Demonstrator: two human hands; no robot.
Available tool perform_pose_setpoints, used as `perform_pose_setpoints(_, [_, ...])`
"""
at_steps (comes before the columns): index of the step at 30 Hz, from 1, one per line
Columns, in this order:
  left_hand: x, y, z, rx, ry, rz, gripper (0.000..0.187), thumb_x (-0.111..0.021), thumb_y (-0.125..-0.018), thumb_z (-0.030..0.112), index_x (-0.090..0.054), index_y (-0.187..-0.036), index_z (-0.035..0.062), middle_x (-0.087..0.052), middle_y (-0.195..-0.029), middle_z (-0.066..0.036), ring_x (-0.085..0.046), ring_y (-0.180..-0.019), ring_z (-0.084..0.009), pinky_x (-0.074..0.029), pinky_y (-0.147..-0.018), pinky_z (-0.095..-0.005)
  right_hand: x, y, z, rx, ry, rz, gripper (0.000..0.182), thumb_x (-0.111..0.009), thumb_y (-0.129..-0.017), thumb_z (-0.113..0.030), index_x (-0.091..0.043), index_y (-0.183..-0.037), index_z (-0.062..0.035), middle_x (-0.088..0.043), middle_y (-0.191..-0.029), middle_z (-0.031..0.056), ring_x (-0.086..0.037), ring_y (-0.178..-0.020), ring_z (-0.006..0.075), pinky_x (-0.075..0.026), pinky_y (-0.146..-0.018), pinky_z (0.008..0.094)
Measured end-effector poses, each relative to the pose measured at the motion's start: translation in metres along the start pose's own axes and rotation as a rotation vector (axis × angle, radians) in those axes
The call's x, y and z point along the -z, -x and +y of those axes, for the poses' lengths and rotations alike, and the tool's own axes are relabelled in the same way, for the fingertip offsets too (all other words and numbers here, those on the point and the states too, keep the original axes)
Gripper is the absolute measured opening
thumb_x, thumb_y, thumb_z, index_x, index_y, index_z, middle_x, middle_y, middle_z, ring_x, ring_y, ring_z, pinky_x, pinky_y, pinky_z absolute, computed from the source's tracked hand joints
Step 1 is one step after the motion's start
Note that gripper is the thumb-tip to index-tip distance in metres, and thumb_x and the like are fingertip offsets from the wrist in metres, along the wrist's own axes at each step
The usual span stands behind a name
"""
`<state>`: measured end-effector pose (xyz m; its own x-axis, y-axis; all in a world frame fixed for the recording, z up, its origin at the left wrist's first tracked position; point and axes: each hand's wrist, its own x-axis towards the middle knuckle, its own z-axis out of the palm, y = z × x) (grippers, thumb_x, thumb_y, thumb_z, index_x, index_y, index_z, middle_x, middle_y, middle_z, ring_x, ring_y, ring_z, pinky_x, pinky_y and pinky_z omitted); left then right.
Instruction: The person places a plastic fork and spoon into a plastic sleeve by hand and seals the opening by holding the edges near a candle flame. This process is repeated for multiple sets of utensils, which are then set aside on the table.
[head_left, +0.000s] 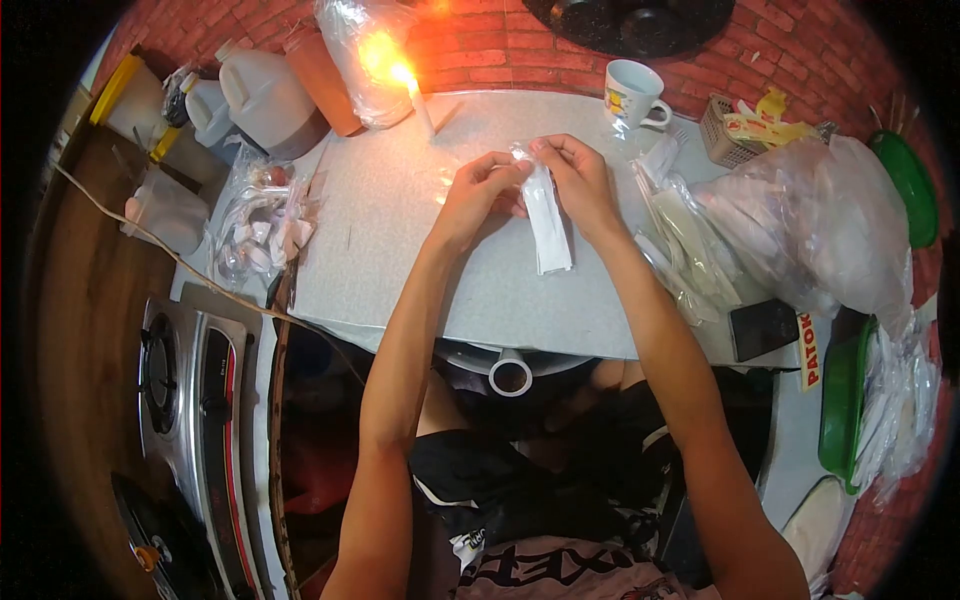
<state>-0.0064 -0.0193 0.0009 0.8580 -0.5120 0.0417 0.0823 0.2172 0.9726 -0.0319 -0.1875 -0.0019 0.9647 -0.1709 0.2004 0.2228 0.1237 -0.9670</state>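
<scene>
Over the table, my left hand [485,190] and my right hand [580,178] meet with fingers pinched at the top end of a narrow clear plastic packet [546,225]. Something white and flat, like folded tissue, fills the packet, which hangs down toward me. Its top edge is partly hidden by my fingertips. A lit white candle [421,108] stands upright beyond my left hand, apart from it. Past my right hand sits a white mug [634,92] with a printed picture. More slim plastic packets [690,240] lie right of my right forearm.
Large filled plastic bags [815,210], a phone [763,330] and a small basket [728,140] occupy the table's right side. On the left are a bag of small items [262,225], plastic jugs [265,95] and a gas stove [190,400]. A brick-patterned wall [480,45] closes the back.
</scene>
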Motion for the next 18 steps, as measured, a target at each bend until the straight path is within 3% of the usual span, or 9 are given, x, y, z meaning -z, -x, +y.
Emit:
perform_pose_setpoints(4, [-0.009, 0.004, 0.0, 0.007, -0.101, -0.096, 0.033, -0.066, -0.1, 0.03, -0.067, -0.111, -0.0013, -0.071, -0.091, -0.009, -0.067, -0.077, -0.015, -0.055, -0.071, -0.028, 0.003, -0.003, 0.006, 0.034, 0.055, 0.032, 0.026, -0.064, -0.101, -0.022, -0.073, -0.099, 0.002, -0.07, -0.081, 0.0034, -0.059, -0.073, 0.0071, -0.048, -0.063, 0.0232])
perform_pose_setpoints(10, [-0.01, 0.003, -0.002, 0.064, -0.132, -0.093, 0.038, -0.061, -0.103, 0.036, -0.067, -0.115, 0.0004, -0.072, -0.098, -0.007, -0.067, -0.08, -0.0139, -0.053, -0.073, -0.0273, 0.0, 0.002, -0.005, -0.003, 0.095, 0.038, 0.035, -0.057, -0.105, -0.032, -0.072, -0.111, -0.0002, -0.068, -0.084, 0.0012, -0.059, -0.068, 0.0071, -0.049, -0.061, 0.0223])
perform_pose_setpoints(14, [-0.01, 0.007, 0.009, 0.083, -0.013, 0.038, 0.037, -0.059, -0.103, 0.037, -0.066, -0.115, 0.0034, -0.07, -0.093, -0.005, -0.067, -0.078, -0.0127, -0.054, -0.071, -0.0283, -0.005, -0.002, -0.002, 0.022, -0.077, 0.093, 0.034, -0.056, -0.105, -0.03, -0.074, -0.108, -0.0001, -0.064, -0.077, 0.0008, -0.056, -0.065, 0.0069, -0.045, -0.056, 0.0242])
perform_pose_setpoints(16, [-0.001, 0.006, 0.01, 0.099, 0.001, 0.126, 0.034, -0.059, -0.104, 0.037, -0.065, -0.114, 0.0045, -0.069, -0.09, -0.004, -0.067, -0.078, -0.0124, -0.055, -0.073, -0.0293, -0.004, -0.004, 0.007, -0.023, 0.001, 0.11, 0.037, -0.054, -0.106, -0.033, -0.073, -0.11, -0.0023, -0.065, -0.078, 0.0016, -0.056, -0.065, 0.0071, -0.044, -0.056, 0.0236])
perform_pose_setpoints(18, [0.013, -0.003, 0.006, -0.043, 0.02, 0.223, 0.033, -0.057, -0.105, 0.036, -0.064, -0.112, 0.005, -0.068, -0.087, -0.005, -0.066, -0.076, -0.0121, -0.054, -0.07, -0.0302, -0.004, 0.0, 0.01, -0.004, 0.138, 0.079, 0.037, -0.054, -0.106, -0.035, -0.074, -0.109, -0.0034, -0.066, -0.079, 0.0013, -0.058, -0.066, 0.0079, -0.046, -0.057, 0.0238])
